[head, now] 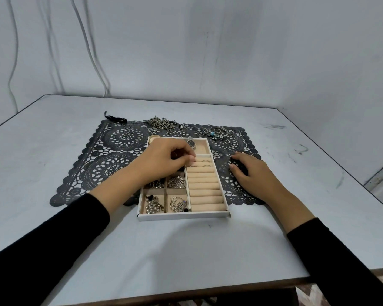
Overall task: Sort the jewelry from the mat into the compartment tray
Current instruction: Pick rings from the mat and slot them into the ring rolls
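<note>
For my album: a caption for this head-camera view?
Left hand over the tray, at its ring rolls; right hand on the lace mat.

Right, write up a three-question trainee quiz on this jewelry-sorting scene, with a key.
1. True or false: the silver wristwatch lies on the black lace mat.
2. The left hand reaches over the white compartment tray. Where does the right hand rest? A) on the mat B) in the tray C) on the bare table
3. Fill in: the rings slotted in the beige ring rolls sit at the tray's ___ end.
Key: 1 false, it lies in the tray's far compartment; 2 A; 3 far.
</note>
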